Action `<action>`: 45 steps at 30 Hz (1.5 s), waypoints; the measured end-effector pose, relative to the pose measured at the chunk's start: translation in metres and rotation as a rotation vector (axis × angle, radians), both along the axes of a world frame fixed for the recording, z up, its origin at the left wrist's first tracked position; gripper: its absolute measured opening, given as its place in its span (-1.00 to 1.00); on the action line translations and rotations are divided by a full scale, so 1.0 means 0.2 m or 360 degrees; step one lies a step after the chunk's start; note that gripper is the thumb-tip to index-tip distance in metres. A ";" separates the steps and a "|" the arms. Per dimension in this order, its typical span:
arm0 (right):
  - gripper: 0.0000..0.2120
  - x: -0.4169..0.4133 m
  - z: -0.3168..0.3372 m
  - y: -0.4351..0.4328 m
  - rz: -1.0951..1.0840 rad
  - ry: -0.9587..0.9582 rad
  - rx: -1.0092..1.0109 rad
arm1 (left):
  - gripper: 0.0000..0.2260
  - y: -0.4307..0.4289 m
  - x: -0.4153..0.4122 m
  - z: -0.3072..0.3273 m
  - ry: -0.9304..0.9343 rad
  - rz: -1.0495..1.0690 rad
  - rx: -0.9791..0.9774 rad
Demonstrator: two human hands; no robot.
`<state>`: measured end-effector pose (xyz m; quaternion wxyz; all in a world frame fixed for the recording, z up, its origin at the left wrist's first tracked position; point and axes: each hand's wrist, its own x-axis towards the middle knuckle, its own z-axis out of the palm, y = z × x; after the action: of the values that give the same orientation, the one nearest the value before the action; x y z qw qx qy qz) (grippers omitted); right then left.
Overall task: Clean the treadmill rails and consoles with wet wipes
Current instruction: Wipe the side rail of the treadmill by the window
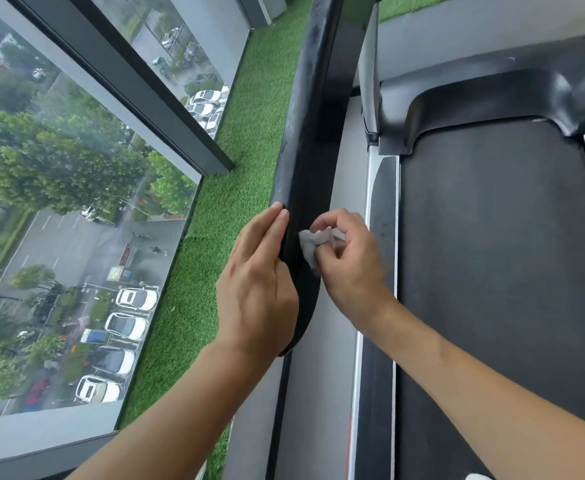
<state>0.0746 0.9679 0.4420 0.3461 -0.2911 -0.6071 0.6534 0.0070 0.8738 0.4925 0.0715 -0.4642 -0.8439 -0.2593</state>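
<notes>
The window [76,202] is filling the left wall, looking down on parked cars and trees, and a strip of green turf [242,133] is running along beneath it. Next, the left hand [256,282] is lying flat against the outer side of the black rail [304,150], fingers straight and pressed together, touching it near its lower end. On the rail's inner side the right hand [349,261] is pinching a crumpled white wipe [313,244] between thumb and curled fingers, holding it against the rail just across from the left fingertips. Further right the dark belt [491,271] is lying below, with the black cover [491,84] sitting at its far end.
</notes>
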 end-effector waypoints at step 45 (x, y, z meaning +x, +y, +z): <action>-0.89 0.08 -0.22 -0.12 -0.0115 -0.0215 0.0435 | -0.40 0.00 -0.01 -0.02 -0.0048 -0.0025 0.0025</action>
<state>0.0916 0.9439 0.3979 0.3641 -0.3063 -0.7015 0.5306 0.0056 0.8736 0.4894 0.0603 -0.4662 -0.8392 -0.2735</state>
